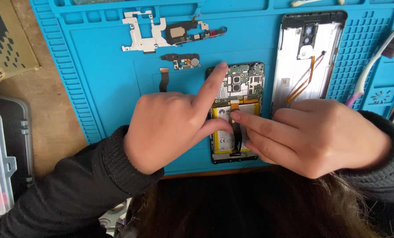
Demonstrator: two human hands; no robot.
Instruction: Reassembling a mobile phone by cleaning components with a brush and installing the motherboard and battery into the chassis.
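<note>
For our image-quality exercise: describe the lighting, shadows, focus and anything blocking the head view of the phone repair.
Head view: soft, even light, no harsh glare on the blue mat; faint shadows under the left hand and right hand; the opened phone is sharp; dark hair blocks the bottom edge.

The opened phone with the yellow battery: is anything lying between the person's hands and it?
Nothing visible does. Both hands are already on the opened phone with the yellow battery: the left hand has its forefinger on the top left corner, and the right hand has fingertips on the black ribbon cable over the battery.
</note>
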